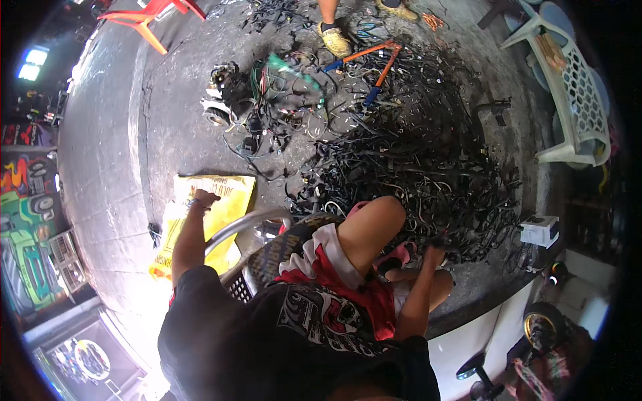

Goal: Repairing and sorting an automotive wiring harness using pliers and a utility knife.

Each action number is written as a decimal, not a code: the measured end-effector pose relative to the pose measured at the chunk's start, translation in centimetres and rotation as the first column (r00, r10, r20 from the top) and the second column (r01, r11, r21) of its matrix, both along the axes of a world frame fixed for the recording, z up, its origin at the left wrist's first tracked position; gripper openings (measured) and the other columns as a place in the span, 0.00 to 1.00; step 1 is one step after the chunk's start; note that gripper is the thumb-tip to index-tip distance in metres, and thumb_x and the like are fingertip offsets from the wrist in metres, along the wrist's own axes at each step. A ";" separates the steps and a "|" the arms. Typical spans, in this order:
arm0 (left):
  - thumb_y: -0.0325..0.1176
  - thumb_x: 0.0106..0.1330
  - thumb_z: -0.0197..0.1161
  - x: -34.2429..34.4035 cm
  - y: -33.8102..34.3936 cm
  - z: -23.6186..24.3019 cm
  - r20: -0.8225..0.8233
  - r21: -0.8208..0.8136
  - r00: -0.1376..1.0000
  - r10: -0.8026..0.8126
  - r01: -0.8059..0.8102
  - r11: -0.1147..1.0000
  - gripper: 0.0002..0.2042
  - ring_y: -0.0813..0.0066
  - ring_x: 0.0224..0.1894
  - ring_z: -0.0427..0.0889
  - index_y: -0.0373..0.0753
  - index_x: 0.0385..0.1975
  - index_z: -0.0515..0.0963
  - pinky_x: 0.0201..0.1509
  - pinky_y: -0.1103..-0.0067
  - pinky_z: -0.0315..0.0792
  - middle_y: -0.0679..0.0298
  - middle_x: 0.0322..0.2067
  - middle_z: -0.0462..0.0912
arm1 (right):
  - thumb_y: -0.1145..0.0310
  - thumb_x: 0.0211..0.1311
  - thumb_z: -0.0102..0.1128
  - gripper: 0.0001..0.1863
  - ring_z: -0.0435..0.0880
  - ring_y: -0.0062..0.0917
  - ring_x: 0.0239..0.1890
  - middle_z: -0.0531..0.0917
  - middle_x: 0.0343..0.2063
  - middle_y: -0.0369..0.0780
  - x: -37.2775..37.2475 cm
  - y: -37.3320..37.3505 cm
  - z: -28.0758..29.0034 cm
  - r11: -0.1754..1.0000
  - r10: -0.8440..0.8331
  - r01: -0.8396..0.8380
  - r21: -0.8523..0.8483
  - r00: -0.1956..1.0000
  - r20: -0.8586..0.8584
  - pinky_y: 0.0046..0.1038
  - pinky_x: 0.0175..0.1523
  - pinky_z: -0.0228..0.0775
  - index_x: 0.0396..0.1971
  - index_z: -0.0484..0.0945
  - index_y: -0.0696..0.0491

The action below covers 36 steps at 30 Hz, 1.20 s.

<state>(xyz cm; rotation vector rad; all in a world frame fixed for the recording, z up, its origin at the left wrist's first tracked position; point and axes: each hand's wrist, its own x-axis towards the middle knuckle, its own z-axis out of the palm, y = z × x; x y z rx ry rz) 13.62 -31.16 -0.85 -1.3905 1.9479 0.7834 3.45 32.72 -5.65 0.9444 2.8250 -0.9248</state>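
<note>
My left hand [206, 198] reaches out over a yellow sack [224, 230] lying on the floor at my left. Its fingers look slightly apart, and I make out nothing between them. Low by my right knee, my right hand [435, 254] is closed at the edge of a large heap of dark wires [428, 174]. A small dark thing with a hint of red shows at its fingers, too small to name. Black cable pieces and connectors make up the heap, which spreads in front of my legs.
Bolt cutters [380, 85] with orange and blue handles lie beyond the heap, near another person's yellow clog [334, 41]. Left of them is a looser wire tangle [267, 100]. A white plastic chair [568, 93], a white box [540, 231] and a red chair [144, 19] stand around.
</note>
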 end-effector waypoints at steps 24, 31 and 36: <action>0.32 0.47 0.62 2.3 -0.2 -0.7 -0.288 -0.056 0.946 -0.149 0.139 0.989 0.10 0.70 0.17 0.77 0.29 0.19 0.75 0.17 0.76 0.72 0.58 0.19 0.78 | 0.56 0.59 0.41 0.27 0.73 0.33 0.42 0.61 0.54 0.46 14.5 6.8 13.0 0.972 0.144 -0.216 -0.090 0.856 -0.497 0.25 0.40 0.65 0.55 0.55 0.55; 0.41 0.51 0.49 3.2 -5.8 -1.5 -0.180 -0.413 0.852 -0.491 0.388 0.824 0.15 0.68 0.18 0.78 0.36 0.17 0.77 0.26 0.74 0.71 0.55 0.19 0.78 | 0.77 0.50 0.45 0.35 0.67 0.15 0.23 0.69 0.46 0.42 13.1 8.0 13.3 0.446 -0.453 -0.111 -0.888 0.828 -0.330 0.19 0.28 0.62 0.60 0.45 0.50; 0.37 0.53 0.58 -0.8 7.5 9.5 -0.720 -0.243 0.665 -0.198 0.025 0.970 0.16 0.75 0.19 0.77 0.33 0.38 0.73 0.14 0.84 0.65 0.58 0.22 0.79 | 0.80 0.45 0.49 0.24 0.67 0.16 0.23 0.71 0.28 0.35 11.7 6.3 9.3 0.482 -0.510 -0.094 -0.871 0.778 -0.366 0.19 0.27 0.61 0.47 0.63 0.55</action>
